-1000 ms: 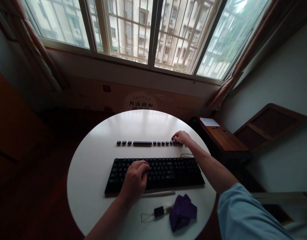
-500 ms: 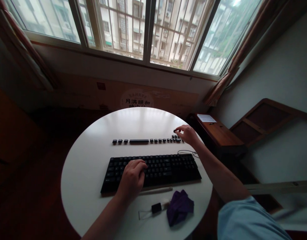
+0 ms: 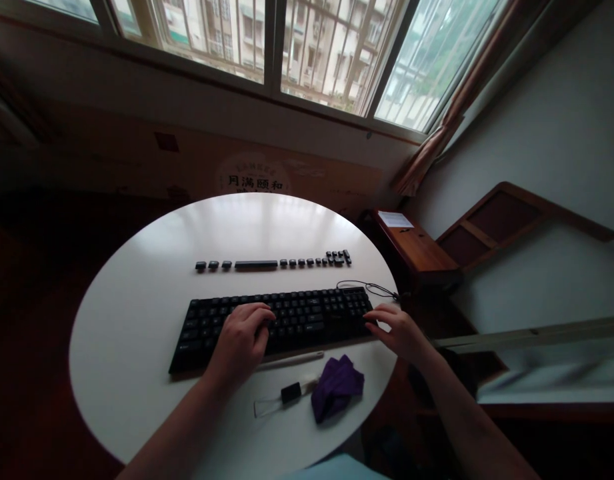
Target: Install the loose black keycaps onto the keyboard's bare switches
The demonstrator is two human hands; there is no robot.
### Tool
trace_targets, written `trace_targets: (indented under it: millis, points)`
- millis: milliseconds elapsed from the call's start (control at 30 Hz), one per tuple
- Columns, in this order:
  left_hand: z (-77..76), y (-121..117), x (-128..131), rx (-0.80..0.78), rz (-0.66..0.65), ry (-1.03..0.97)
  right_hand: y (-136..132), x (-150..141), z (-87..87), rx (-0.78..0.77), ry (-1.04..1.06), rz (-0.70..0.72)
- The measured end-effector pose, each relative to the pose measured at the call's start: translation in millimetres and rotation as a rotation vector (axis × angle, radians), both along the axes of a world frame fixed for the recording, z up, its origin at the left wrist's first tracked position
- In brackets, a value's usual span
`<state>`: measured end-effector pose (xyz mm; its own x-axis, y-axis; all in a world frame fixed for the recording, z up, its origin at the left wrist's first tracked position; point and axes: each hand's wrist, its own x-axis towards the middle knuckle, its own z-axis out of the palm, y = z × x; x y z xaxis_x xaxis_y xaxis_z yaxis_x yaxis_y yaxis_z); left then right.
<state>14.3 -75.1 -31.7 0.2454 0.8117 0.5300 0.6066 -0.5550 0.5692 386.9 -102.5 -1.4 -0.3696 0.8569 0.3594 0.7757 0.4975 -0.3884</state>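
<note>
On a round white table [image 3: 117,360] lies a black keyboard [image 3: 331,327], its front strip without keycaps. Resting on its left-middle part is my left hand [image 3: 241,333], fingers bent over the keys, thumb a little apart. Nothing shows in it. At the keyboard's right end, my right hand [image 3: 394,328] has thumb and index finger close together on a small dark keycap, mostly hidden by the fingertips. Behind the keyboard runs a row of loose black keycaps [image 3: 213,265], with the long spacebar [image 3: 257,265] among them and a small cluster at the right end.
In front of the keyboard lie a thin light stick [image 3: 297,361], a wire tool with a black handle [image 3: 291,393] and a purple cloth [image 3: 337,387]. A cable [image 3: 371,287] curls behind the keyboard's right corner. A wooden side table [image 3: 421,250] stands beyond, at the right.
My right hand has lifted a small keycap from the cluster and come back toward me to the keyboard's right end. My left hand stays on the keyboard. The camera view has shifted.
</note>
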Motion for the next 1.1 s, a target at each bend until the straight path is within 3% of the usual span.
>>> trace_targets:
  millis: [200, 767, 1100]
  points:
    - [-3.3, 0.8, -0.1, -0.020, 0.002, 0.026, 5.5, -13.0, -10.3, 0.014, -0.106, -0.004]
    - [0.3, 0.0, 0.5, -0.046, 0.009, 0.012, 6.7, -21.3, 1.9, -0.023, -0.342, -0.009]
    - [0.8, 0.3, 0.0, -0.083, -0.003, 0.024, -18.0, -43.8, 10.1, -0.046, -0.651, -0.112]
